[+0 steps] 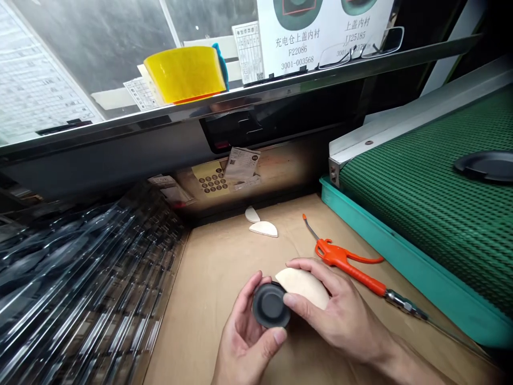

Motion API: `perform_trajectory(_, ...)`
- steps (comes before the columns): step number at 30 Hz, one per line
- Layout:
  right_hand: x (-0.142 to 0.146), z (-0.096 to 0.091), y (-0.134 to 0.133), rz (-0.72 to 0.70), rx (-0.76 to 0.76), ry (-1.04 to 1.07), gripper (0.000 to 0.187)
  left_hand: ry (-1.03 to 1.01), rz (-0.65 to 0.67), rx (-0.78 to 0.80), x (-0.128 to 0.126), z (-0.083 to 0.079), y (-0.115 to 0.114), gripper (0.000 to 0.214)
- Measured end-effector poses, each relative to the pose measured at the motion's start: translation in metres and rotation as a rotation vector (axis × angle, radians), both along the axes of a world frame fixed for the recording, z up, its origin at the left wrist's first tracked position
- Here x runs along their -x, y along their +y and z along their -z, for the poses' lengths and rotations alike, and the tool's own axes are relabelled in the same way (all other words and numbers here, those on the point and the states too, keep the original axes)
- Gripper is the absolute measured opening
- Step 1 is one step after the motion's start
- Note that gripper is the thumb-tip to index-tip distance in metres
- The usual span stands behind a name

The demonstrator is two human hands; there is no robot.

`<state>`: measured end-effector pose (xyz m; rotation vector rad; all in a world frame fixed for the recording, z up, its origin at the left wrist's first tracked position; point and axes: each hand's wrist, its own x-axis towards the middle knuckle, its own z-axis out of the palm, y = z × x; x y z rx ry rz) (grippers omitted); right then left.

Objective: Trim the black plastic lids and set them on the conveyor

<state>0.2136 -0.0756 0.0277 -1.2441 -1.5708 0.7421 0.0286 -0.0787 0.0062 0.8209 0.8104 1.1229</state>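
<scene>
A round dark dished part (pixel 271 303) is held tilted beside a cream half-moon pad (pixel 304 285), perhaps touching it.

Black round part (pixel 271 305) in left fingers (pixel 273 339), cream piece (pixel 305 285) in right fingers (pixel 301 306), 2 half-discs (pixel 263 229) beyond

Lower centre: dark grey cup (pixel 270 305), cream pad (pixel 305 285), tan bench (pixel 204 294). Lower right: orange gun (pixel 340 259). Right: green mesh-patterned belt (pixel 425 187). Top: yellow tape (pixel 185 74).
</scene>
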Motion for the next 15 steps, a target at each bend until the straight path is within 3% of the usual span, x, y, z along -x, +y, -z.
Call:
perform_trajectory(5, 0.0, 0.0021, -0.0006, -0.123, -0.118, -0.115, 0.033, 0.058, -0.021, -0.023, -0.0021, 0.0009, 0.0004, 0.078)
perform_trajectory(12, 0.0018, 0.0084, 0.0019, -0.102, -0.136, -0.214, 0.027, 0.191, -0.013, 0.001, -0.0079, -0.004, -0.0048, 0.091)
perform_trajectory(15, 0.0035, 0.0068, 0.0001, -0.194, -0.148, -0.268, 0.029, 0.193, 0.022, 0.005, -0.0087, -0.0023, -0.0064, 0.098)
